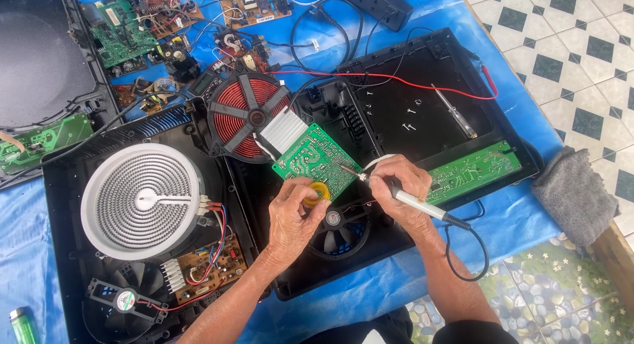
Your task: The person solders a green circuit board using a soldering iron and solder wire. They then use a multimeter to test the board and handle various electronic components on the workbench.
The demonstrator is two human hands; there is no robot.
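Right hand (398, 187) clenched, pen-fashion, round soldering iron (396, 193), tip touching solder side of green circuit board (316, 160). Left hand (295, 215) steadying board's lower edge, fingers (309, 200) closed on small yellow round piece (318, 192), likely a solder reel. Board tilted up over open black cooker housing (422, 119), just beside red copper induction coil (247, 116) and finned aluminium heat sink (285, 129).

Advice for good work at this step: tip held flat against pad and lead together, board kept still, cord (472, 251) lying clear of fan (337, 228), dwell kept short.

Left of centre: white radiant heating element (142, 200) in second housing, small brown board (208, 268) below. Long green control board (472, 170) along right housing edge; screwdriver (454, 111) and loose screws inside. All on blue sheet (39, 225) over tiled floor.

Hard to make out: exact joint under tip; nature of yellow piece, half hidden by fingers. Cut off: dark panel at upper left, green lighter (23, 324) at lower left, cord's far end.
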